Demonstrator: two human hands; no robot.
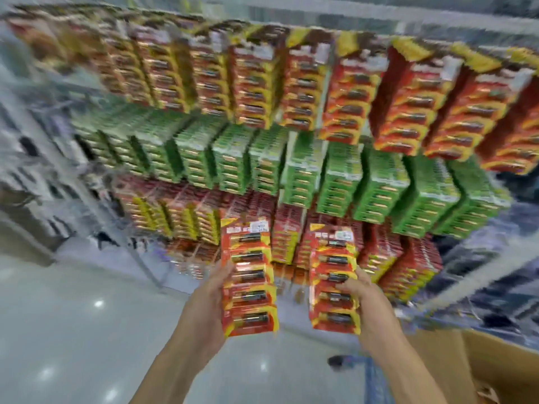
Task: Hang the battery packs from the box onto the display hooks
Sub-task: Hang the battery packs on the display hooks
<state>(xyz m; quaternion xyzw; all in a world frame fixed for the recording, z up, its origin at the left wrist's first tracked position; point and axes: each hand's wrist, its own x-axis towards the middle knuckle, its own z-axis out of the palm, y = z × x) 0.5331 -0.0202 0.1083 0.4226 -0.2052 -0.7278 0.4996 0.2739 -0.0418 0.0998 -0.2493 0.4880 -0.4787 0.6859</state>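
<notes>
A shop worker holds 2 strips of battery packs up to a crowded display wall. The left hand (214,290) grips a red-and-yellow card strip (249,275) of blister-packed batteries by its left edge, fingers curled behind it. The right hand (360,290) clasps a second strip (332,278) of the same kind, thumb across its front. Both strips are upright in the air just in front of the lowest row of red packs (402,263), and neither appears to be on a hook yet.

Restocking looks well advanced. The top row of red-and-yellow packs (350,91) and the middle row of green packs (341,182) hang packed tight from end to end. These 2 strips have to be hung, and how many remain in the open brown cardboard box (495,365) at lower right cannot be told, since only its flaps show.

Motion blur hides the display hooks themselves. The bottom row is dense, so finding a free hook among the hanging cards looks like the main obstacle, and with both hands full neither is free to part them. A glossy pale floor (73,316) lies to the left.
</notes>
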